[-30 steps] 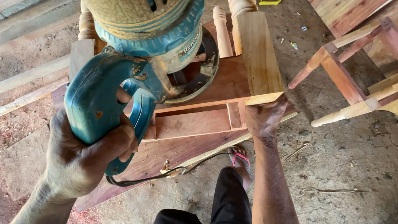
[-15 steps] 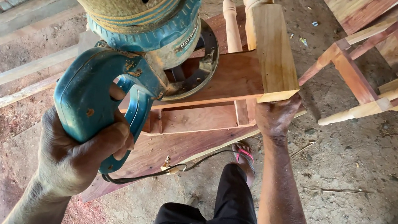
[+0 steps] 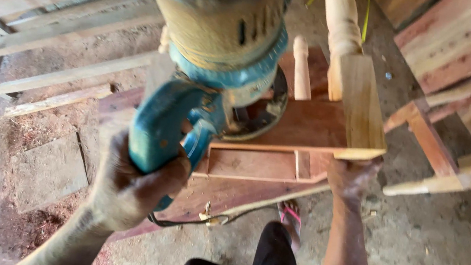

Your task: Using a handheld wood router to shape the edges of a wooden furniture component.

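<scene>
We see long wooden planks [image 3: 48,49] lying across the dirt floor [image 3: 435,259] to our left, with reddish sawdust [image 3: 26,226] heaped nearby and a flat grey slab [image 3: 48,172] beside it. To our right stands a wooden frame [image 3: 431,144] of red and pale bars, and above it leans a broad reddish board [image 3: 462,40]

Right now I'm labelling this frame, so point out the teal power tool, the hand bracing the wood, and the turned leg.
teal power tool [image 3: 162,123], head view, on its handle.
right hand [image 3: 350,176], head view, on its back.
turned leg [image 3: 342,20], head view, on its rounded shaft.
</scene>
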